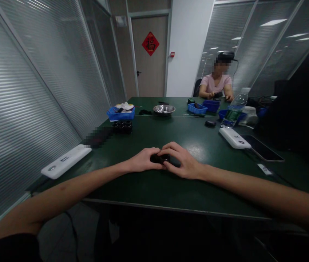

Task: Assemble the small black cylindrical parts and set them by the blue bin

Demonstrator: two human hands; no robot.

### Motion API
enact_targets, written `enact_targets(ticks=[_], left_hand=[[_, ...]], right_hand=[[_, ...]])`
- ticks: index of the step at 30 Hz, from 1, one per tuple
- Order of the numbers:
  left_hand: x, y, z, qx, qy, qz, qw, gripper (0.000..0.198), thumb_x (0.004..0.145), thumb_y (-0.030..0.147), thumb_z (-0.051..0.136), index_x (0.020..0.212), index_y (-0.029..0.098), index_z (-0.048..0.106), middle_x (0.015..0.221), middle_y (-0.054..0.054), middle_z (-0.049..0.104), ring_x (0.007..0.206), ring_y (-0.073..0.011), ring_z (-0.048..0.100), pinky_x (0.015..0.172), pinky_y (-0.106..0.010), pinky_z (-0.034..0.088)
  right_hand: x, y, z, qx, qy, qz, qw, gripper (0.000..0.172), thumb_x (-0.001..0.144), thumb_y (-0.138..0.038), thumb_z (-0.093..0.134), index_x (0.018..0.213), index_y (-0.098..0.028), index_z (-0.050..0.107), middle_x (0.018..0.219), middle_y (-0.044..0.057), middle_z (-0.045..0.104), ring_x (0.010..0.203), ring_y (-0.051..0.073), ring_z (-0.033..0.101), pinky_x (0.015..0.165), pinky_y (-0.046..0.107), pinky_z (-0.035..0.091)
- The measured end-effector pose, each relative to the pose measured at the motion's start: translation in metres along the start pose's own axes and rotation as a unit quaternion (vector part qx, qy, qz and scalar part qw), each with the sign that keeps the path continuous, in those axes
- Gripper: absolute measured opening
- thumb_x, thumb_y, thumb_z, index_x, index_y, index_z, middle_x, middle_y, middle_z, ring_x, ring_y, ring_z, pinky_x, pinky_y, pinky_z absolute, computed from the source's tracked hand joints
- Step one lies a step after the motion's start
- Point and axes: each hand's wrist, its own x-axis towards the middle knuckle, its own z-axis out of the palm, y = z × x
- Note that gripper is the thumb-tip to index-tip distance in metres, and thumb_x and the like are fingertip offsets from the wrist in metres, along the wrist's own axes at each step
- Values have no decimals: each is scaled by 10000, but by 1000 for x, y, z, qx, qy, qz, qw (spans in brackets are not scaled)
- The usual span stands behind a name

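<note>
A small black object [156, 158] with a glossy, rounded surface lies between my two hands, low over the green table. My left hand [146, 159] grips its left side, thumb nearer me and fingers curled over the far side. From the right, my right hand [184, 160] closes on it with bent fingers and thumb. The fingers cover much of the object, so its exact kind does not show. Past my hands, to the right, a similar small black rounded thing [210, 123] lies on the table [132, 189].
White power banks [66, 161] [234, 138] lie left and right, beside a phone [262, 147] at right. Farther off are a filled blue basket [121, 113], black cups [123, 126], a metal bowl [164, 110], a bottle [234, 109] and a seated person [216, 83].
</note>
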Motion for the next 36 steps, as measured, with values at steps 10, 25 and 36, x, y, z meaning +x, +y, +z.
enact_targets(ticks=[10,25,36], left_hand=[[0,2,0,0,5,8,1000,413,849,528,759,1042,172,679,1019,-37,667,943,-212,602,811,-316,438],[-3,-1,0,3,8,-2,1000,455,857,515,751,1153,177,681,1103,-53,689,996,-231,625,855,-331,461],[-5,-1,0,2,8,-6,1000,452,857,492,748,1169,172,682,1118,-65,692,1009,-237,629,857,-331,462]], right_hand=[[0,-1,1,-6,4,10,1000,293,988,-293,621,1271,-220,603,1161,110,584,1064,260,593,898,442,560],[-1,-1,3,-47,-12,15,999,354,982,-316,628,1318,-223,569,1201,121,585,1092,276,586,934,473,558],[-3,-2,4,-57,-14,29,998,380,997,-362,621,1351,-236,565,1228,118,588,1091,274,590,915,472,572]])
